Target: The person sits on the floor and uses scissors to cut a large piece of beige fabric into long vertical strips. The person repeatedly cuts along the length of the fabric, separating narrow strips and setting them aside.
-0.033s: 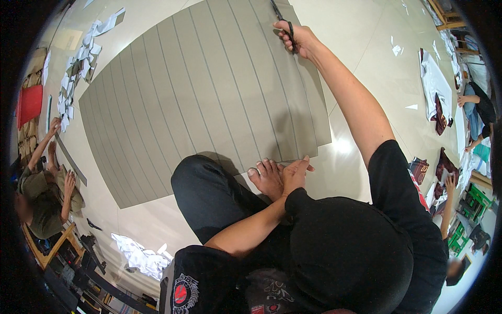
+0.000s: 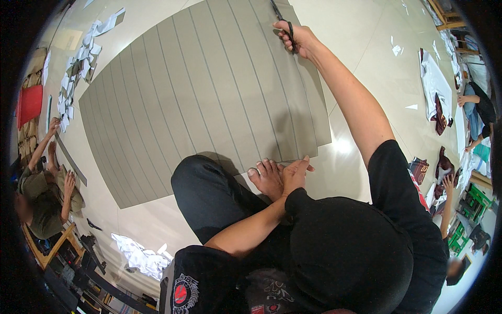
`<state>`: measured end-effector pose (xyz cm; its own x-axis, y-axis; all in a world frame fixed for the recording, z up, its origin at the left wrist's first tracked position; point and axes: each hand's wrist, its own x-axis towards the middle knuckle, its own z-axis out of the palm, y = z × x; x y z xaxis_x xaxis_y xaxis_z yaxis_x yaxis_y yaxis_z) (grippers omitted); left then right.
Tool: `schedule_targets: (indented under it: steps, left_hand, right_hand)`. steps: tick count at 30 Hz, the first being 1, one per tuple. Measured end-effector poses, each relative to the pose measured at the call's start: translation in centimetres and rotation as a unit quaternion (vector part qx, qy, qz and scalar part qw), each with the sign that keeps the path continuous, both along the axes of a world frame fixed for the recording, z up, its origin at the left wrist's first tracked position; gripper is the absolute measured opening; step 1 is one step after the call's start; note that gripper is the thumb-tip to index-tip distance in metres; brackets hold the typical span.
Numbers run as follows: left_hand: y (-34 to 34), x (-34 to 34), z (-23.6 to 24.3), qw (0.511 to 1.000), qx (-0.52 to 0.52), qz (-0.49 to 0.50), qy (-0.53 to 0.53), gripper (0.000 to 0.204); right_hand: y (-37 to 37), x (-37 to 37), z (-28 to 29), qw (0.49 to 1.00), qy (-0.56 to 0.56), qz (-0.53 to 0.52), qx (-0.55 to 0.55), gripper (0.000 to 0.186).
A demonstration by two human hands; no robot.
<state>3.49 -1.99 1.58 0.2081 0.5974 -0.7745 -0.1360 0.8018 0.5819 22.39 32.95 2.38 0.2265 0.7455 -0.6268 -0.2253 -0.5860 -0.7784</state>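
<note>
lined khaki sheet (image 2: 183,94): matt cloth, smooth | floor (image 2: 361,31): glossy, smooth | black headwear (image 2: 350,251): matt cloth

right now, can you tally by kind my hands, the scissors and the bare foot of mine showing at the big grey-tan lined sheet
Bare hands: 2 (left hand, right hand)
Black-handled scissors, in the right hand's grip: 1
Bare foot beside the left hand: 1
Total: 4

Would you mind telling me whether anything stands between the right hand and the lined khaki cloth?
Only the black scissors in the right hand, at the far right of the lined khaki cloth; nothing else visible intervenes.
</note>
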Motion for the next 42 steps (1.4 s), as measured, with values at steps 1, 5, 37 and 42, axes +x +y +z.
schedule_targets:
  steps: [1,5,37,42]
  left_hand:
    - [0.0,0.0,0.0,1.0,-0.004,-0.002,0.001,0.041]
    - [0.1,-0.1,0.2,1.0,-0.014,-0.008,-0.004,0.04]
    - [0.7,-0.3,1.5,0.999,-0.008,-0.029,0.016,0.042]
    - [0.4,-0.4,0.7,0.999,-0.019,-0.031,0.009,0.043]
  right_hand:
    - [0.0,0.0,0.0,1.0,-0.003,0.001,0.004,0.031]
    - [0.1,0.0,0.0,1.0,-0.004,0.004,0.005,0.031]
    - [2.0,0.4,0.2,1.0,-0.012,0.007,-0.002,0.034]
    - [2.4,0.2,0.0,1.0,-0.021,0.006,0.005,0.031]
